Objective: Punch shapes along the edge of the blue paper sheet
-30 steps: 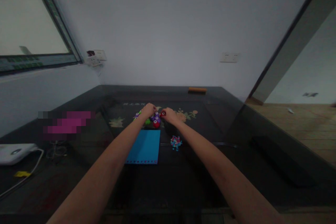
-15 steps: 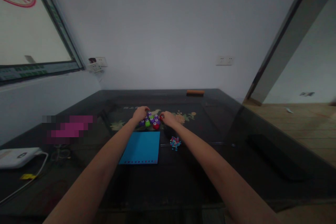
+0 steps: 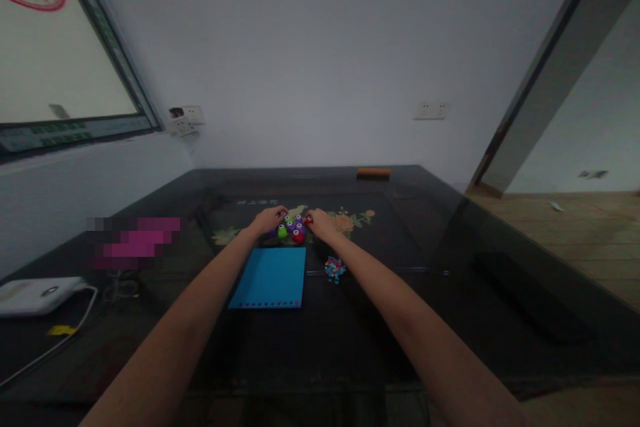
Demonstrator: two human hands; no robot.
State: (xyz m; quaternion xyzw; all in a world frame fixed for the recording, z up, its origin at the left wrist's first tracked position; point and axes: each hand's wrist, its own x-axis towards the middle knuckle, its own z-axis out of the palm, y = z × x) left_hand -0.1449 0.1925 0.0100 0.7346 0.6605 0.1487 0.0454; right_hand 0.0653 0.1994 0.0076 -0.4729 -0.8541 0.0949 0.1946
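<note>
"Blue paper (image 3: 270, 278) is what I spot first in the head view. Where does it lie?"

"Flat on the dark bench (image 3: 310, 353), just on the near side of the small round toys (image 3: 290, 227). Those are green, purple and red, with eye-like spots, bunched together between the two hands."

"What is the left hand (image 3: 269, 221) doing?"

"It is at the left edge of the bunch, fingers bent over. Their tips are too small and partly hidden, so I can't tell how far open it is or whether it grips anything."

"And the right hand (image 3: 323, 223)?"

"Nearly closed, with its fingertips pinched on a red toy (image 3: 309, 219) at the right edge of the bunch."

"Those specks near the right forearm?"

"A little heap of beads (image 3: 335, 268), pink, blue and white, to the right of the paper."

"Anything farther out?"

"A brown roll (image 3: 374, 173) by the far edge, a long black object (image 3: 533, 297) on the right, and on the left a white device (image 3: 43, 296) with a cable (image 3: 89, 310). Beyond that device, a pink patch (image 3: 143, 239) is pixelated."
</note>
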